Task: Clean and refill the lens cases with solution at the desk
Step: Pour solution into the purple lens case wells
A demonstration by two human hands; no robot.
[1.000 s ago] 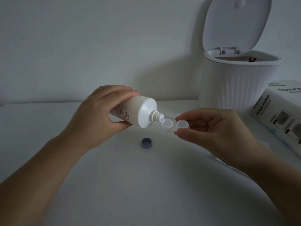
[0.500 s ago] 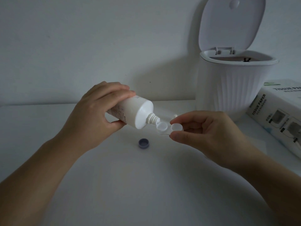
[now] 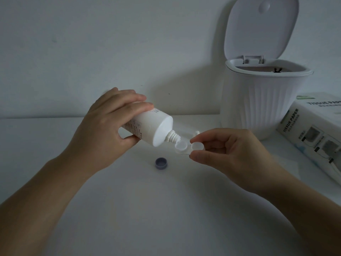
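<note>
White desk (image 3: 147, 209) runs back to a plain pale wall, dim and evenly lit. Largest on it is the ribbed desktop bin (image 3: 258, 104), lid tipped up, standing at the right rear; just beside it lies a tissue paper box (image 3: 311, 137).

Held above the desk, the solution bottle (image 3: 149, 128) is gripped by the left hand (image 3: 105, 126), fingers wrapped over its body and thumb underneath. It is tilted nozzle-down to the right, the threaded tip sitting just over the near well of the lens case (image 3: 186, 147). That case is pinched at its right end by the right hand (image 3: 227, 150), thumb below and forefinger above, and held roughly level in the air. A small purple cap (image 3: 161, 163) rests on the desk below, well apart from both hands.

Filling the left well looks to be the step in hand. A gentle squeeze would suit, with the nozzle kept off the rim and the case level so nothing spills. Whether liquid is flowing cannot be told.
</note>
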